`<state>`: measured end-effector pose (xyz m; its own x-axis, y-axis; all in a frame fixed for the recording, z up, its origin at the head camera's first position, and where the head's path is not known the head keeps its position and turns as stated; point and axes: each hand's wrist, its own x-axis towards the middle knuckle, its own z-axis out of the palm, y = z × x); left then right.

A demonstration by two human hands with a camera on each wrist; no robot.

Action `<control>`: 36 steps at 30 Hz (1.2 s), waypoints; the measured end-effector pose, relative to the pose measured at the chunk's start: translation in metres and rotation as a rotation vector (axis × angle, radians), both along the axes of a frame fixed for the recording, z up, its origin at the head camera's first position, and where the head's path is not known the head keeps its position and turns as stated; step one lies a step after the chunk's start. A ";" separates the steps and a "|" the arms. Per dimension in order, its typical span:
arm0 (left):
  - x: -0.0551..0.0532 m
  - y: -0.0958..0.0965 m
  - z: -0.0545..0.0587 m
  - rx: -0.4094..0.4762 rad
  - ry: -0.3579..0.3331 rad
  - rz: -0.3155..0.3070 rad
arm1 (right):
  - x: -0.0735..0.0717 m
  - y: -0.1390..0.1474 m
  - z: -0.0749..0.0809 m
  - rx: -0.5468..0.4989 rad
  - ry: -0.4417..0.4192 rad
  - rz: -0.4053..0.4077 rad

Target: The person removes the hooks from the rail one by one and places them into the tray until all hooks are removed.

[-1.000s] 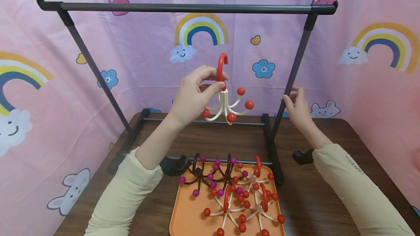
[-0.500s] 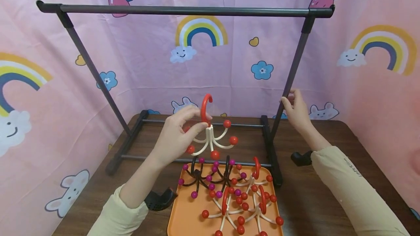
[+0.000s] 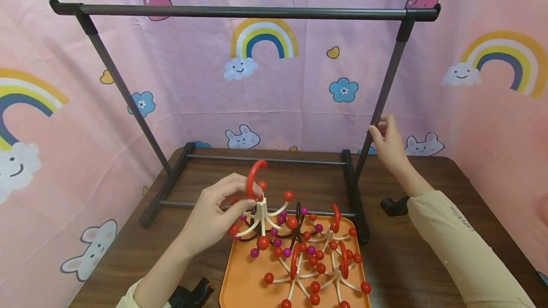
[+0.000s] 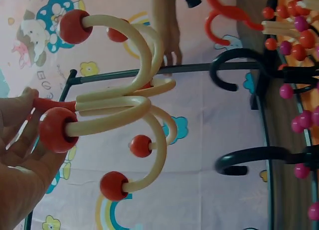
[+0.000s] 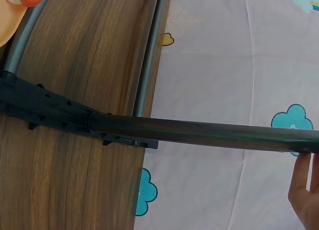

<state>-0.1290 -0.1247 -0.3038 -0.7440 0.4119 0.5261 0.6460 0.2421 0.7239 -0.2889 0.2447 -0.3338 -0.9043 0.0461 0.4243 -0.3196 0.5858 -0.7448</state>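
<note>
My left hand (image 3: pixel 210 215) pinches a multi-arm hanger (image 3: pixel 262 213) at the base of its red hook. The hanger is upright, with cream arms that curve up to red ball tips, and it overlaps the tray's back left part in the head view. Seen from the left wrist, thumb and fingers meet on the red neck of the hanger (image 4: pixel 104 104). My right hand (image 3: pixel 390 149) holds the right upright (image 3: pixel 387 80) of a black garment rack, thumb on the near side. Only some fingers of the right hand (image 5: pixel 303 187) show in the right wrist view, against the upright (image 5: pixel 224 133).
An orange tray (image 3: pixel 246 284) bears several hangers: cream ones with red hooks (image 3: pixel 295 263) and black ones (image 3: pixel 298 222) with magenta balls. Above spans the rack's top bar (image 3: pixel 244 12); its feet (image 3: pixel 357 203) stand on the wooden table (image 3: pixel 411 260). A patterned cloth (image 3: pixel 291 75) hangs behind.
My left hand has lowered the cream hanger from mid-height beneath the top bar, moving left and toward me, down over the tray's back left. The right hand stays on the upright.
</note>
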 end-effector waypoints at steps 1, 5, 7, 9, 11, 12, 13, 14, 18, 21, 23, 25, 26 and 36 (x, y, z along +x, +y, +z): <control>0.002 -0.001 -0.003 -0.015 0.008 -0.002 | 0.000 0.000 0.000 -0.005 0.001 0.004; 0.010 -0.001 -0.018 -0.031 0.030 -0.035 | -0.002 0.000 0.000 -0.013 0.010 0.016; 0.014 -0.001 -0.026 -0.033 0.034 -0.045 | -0.003 0.001 -0.001 -0.015 0.014 0.021; 0.017 -0.001 -0.034 -0.034 0.032 -0.052 | -0.003 0.001 0.000 -0.015 0.013 0.021; 0.019 -0.002 -0.041 -0.047 0.017 -0.054 | -0.004 0.001 0.000 -0.016 0.006 0.020; 0.019 -0.002 -0.044 -0.054 0.008 -0.057 | -0.004 0.001 0.000 -0.015 0.003 0.017; 0.019 -0.003 -0.048 -0.060 -0.009 -0.056 | -0.004 0.002 0.000 -0.016 0.003 0.015; 0.019 -0.004 -0.051 -0.064 -0.021 -0.064 | -0.004 0.002 0.000 -0.018 0.002 0.015; 0.018 -0.008 -0.065 -0.082 -0.055 -0.092 | -0.005 0.002 0.000 -0.012 0.000 0.014; 0.015 -0.011 -0.076 -0.087 -0.063 -0.103 | -0.007 0.003 0.000 -0.009 -0.002 0.018; 0.013 -0.012 -0.082 -0.088 -0.061 -0.111 | -0.007 0.003 -0.001 -0.010 -0.009 0.019; 0.011 -0.013 -0.088 -0.093 -0.074 -0.104 | -0.008 0.004 -0.001 -0.012 -0.015 0.018; 0.010 -0.013 -0.090 -0.092 -0.088 -0.102 | -0.009 0.004 -0.001 -0.013 -0.016 0.019; 0.011 -0.021 -0.097 -0.084 -0.156 -0.067 | -0.010 0.006 -0.002 -0.010 -0.031 0.020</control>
